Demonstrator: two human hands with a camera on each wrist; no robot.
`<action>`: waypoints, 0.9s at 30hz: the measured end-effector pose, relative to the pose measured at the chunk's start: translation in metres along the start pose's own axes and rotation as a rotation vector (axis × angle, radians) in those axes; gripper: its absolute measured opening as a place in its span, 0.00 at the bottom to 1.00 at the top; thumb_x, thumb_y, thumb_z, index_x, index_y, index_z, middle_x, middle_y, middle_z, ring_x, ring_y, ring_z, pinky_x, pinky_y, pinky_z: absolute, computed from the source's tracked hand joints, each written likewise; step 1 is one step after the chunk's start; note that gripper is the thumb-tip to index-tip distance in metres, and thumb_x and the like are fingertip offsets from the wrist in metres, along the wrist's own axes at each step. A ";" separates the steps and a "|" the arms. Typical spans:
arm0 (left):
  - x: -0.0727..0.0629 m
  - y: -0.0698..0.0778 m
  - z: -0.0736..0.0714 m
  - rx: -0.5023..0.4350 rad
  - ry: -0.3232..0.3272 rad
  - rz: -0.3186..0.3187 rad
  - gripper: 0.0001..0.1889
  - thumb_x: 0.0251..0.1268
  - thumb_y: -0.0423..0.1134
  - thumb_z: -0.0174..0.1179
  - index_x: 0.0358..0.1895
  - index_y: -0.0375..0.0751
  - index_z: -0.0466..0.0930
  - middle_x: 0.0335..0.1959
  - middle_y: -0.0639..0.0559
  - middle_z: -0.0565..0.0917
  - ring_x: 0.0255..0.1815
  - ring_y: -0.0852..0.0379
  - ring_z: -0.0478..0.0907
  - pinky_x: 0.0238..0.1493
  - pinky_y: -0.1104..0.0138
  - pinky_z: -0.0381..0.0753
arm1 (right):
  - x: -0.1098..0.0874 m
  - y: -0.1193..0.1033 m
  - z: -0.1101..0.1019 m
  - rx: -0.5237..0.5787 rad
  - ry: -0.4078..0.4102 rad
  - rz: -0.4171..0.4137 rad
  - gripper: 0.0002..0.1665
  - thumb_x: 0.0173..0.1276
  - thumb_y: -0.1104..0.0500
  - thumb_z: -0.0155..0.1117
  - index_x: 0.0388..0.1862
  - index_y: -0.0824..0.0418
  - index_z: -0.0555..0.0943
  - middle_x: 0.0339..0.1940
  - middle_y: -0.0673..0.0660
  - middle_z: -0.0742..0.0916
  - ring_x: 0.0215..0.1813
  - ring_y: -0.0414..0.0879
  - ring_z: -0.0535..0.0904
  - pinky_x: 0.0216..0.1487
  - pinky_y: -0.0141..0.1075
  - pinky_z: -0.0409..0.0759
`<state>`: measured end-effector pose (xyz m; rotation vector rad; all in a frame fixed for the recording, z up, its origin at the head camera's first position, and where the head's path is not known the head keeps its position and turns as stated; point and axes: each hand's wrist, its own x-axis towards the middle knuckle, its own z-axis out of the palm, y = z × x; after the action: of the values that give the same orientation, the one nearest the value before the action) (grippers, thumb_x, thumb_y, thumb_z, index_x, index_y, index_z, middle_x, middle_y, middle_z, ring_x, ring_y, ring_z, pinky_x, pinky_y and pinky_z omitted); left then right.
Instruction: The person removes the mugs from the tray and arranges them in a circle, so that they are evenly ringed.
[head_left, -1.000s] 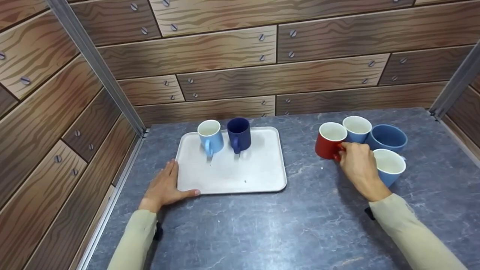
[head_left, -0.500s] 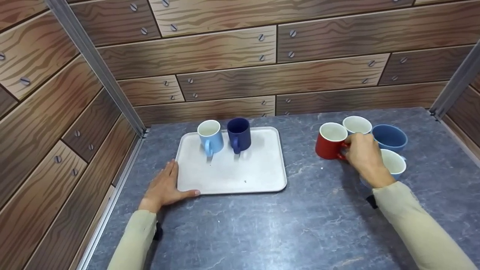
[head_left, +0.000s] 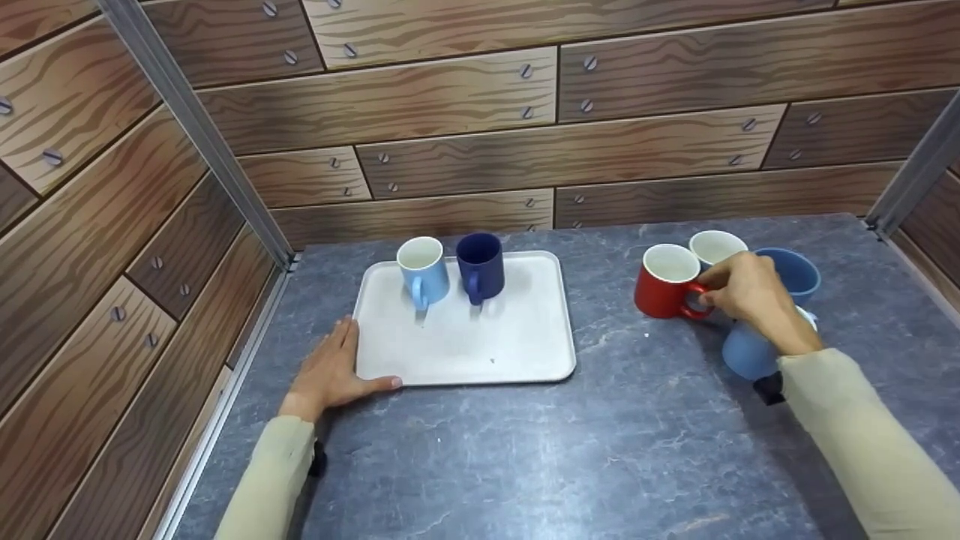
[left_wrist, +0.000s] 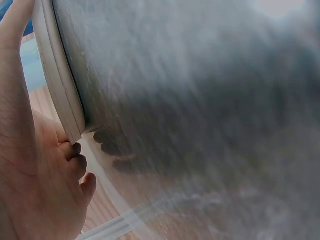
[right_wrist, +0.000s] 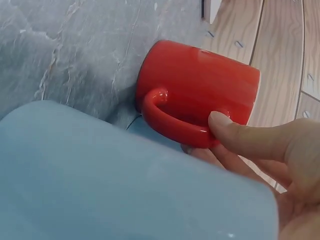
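Note:
At the right, a red mug (head_left: 660, 296) with a white inside stands upright on the table. My right hand (head_left: 759, 296) pinches its handle (right_wrist: 172, 127) between thumb and fingers, as the right wrist view shows. My left hand (head_left: 328, 375) rests at the near left corner of a white tray (head_left: 450, 349), fingers extended along its left side and thumb on the front rim. A light blue mug (head_left: 425, 279) and a navy mug (head_left: 481, 266) stand on the tray's back part, handles toward me.
A blue mug (head_left: 748, 354) stands under my right wrist, partly hidden; its side fills the lower right wrist view. Behind the right hand are a white-lined mug (head_left: 716, 246) and a wider blue cup (head_left: 795, 274). Wood-patterned walls (head_left: 450, 97) bound the grey table (head_left: 525, 457).
My right hand has shifted slightly right and turned at the red mug's handle, leaving more of the handle visible. The mug has barely moved. My left hand and the tray stay put.

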<state>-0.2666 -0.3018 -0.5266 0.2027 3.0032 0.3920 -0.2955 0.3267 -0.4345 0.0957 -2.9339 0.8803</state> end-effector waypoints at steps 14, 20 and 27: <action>-0.001 0.001 -0.001 0.001 0.007 0.008 0.79 0.46 0.87 0.63 0.86 0.28 0.43 0.88 0.29 0.47 0.88 0.32 0.48 0.88 0.43 0.51 | -0.002 -0.010 -0.002 -0.050 0.059 -0.041 0.17 0.61 0.65 0.77 0.48 0.71 0.90 0.40 0.71 0.92 0.40 0.64 0.86 0.35 0.47 0.82; -0.001 0.001 -0.001 -0.006 -0.003 0.001 0.79 0.46 0.87 0.63 0.87 0.29 0.42 0.88 0.31 0.46 0.89 0.33 0.46 0.89 0.44 0.49 | 0.000 -0.056 0.007 -0.028 0.131 -0.136 0.19 0.65 0.61 0.72 0.50 0.74 0.88 0.43 0.74 0.91 0.44 0.68 0.88 0.45 0.62 0.85; -0.001 0.001 0.001 -0.016 -0.004 -0.005 0.79 0.46 0.87 0.64 0.87 0.29 0.42 0.89 0.32 0.46 0.89 0.34 0.46 0.89 0.44 0.49 | 0.023 -0.113 0.065 0.170 -0.043 -0.275 0.24 0.68 0.60 0.75 0.57 0.76 0.85 0.52 0.75 0.90 0.54 0.69 0.89 0.59 0.60 0.87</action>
<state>-0.2651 -0.3009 -0.5269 0.1947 2.9952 0.4150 -0.3127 0.1953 -0.4248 0.5194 -2.7831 1.0881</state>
